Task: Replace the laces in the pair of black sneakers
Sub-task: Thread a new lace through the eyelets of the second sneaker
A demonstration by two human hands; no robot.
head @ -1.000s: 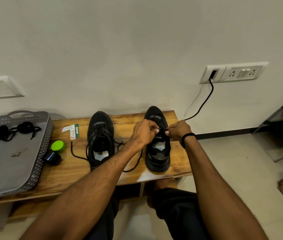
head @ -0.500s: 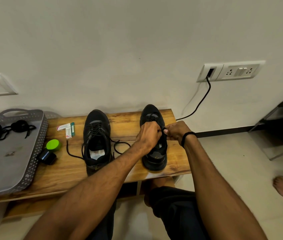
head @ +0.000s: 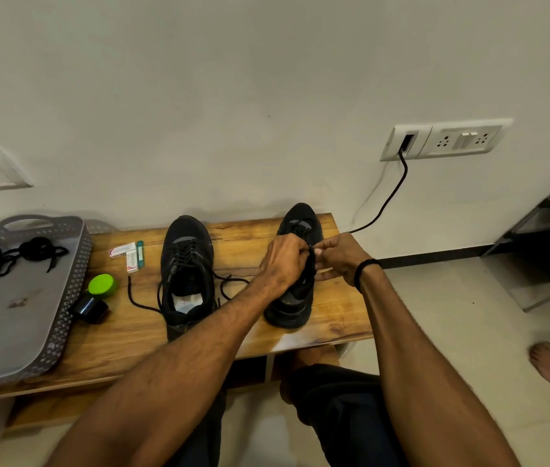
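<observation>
Barely shifted, left hand and right hand pinch the lace over the sneaker at the table's right edge; I advise even tension.

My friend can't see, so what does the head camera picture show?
The left hand and right hand pinch a black lace over one black sneaker on a wooden bench. The other sneaker stands beside it, laces loose.
</observation>
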